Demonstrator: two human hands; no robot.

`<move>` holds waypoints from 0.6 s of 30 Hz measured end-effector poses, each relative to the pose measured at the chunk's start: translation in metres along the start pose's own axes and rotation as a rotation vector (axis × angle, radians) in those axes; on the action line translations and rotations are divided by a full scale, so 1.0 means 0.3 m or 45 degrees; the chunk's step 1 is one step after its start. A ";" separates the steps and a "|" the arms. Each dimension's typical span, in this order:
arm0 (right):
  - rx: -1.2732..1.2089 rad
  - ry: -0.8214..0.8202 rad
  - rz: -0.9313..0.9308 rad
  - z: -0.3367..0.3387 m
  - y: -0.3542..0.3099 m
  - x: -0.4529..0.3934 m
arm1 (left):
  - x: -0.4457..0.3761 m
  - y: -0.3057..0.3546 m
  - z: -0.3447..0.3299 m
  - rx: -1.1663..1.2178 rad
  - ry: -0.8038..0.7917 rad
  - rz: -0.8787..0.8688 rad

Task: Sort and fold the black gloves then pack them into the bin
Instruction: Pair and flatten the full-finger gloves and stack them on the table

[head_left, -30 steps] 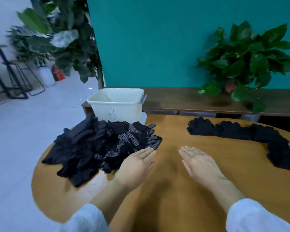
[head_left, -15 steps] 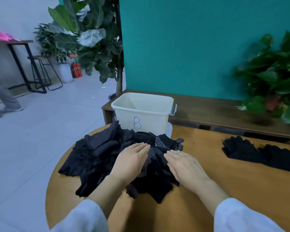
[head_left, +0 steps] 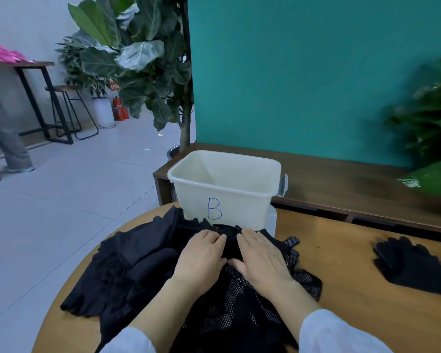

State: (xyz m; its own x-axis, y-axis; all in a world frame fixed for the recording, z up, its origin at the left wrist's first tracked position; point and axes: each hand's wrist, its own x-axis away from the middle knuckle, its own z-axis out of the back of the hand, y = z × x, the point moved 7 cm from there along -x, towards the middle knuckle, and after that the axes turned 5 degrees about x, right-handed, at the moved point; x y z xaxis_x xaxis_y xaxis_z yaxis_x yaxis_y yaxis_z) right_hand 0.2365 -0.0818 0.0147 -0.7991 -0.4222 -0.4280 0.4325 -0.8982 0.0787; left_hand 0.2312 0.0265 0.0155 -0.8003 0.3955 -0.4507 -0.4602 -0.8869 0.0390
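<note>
We judge this to be the sorting step: both our hands lie on the heap of black gloves (head_left: 143, 271) that covers the near-left part of the round wooden table (head_left: 341, 289), and nothing is folded under them yet. Our left hand (head_left: 201, 261) rests flat on the heap with fingers straight and together, grasping nothing; our right hand (head_left: 261, 258) lies just beside it at three o'clock, also flat and released, thumb nearly touching the left hand. Some gloves under the right hand show white grip dots, others at nine o'clock look plain, so the next move likely calls for picking one glove out of the tangle and finding its match by pattern. The cream bin (head_left: 224, 189) stands at twelve o'clock from the hands, touching the heap's far edge, and what we see of its inside shows no gloves. A separate row of gloves (head_left: 413, 266) lies well apart at three o'clock. The only legible writing is a blue handwritten "B" (head_left: 214, 208) on the bin's near wall.
</note>
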 end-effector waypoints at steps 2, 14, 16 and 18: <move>-0.039 -0.019 -0.035 -0.023 0.002 0.004 | 0.002 -0.009 -0.013 0.014 -0.011 0.024; -0.533 0.039 -0.338 0.270 0.105 0.063 | 0.001 0.060 0.180 0.542 0.017 0.207; -0.620 0.047 -0.404 0.342 0.146 0.078 | -0.016 0.091 0.261 0.707 0.053 0.269; -0.749 0.092 -0.464 0.424 0.187 0.100 | -0.036 0.126 0.330 0.941 0.067 0.339</move>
State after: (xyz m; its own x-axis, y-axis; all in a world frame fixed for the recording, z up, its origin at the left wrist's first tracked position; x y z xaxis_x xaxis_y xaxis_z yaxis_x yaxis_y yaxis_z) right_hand 0.1838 -0.1605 0.1207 -0.9152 -0.0790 -0.3952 0.3130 -0.7570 -0.5735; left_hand 0.1843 0.0124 0.1101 -0.9088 0.1636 -0.3838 -0.4065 -0.5543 0.7263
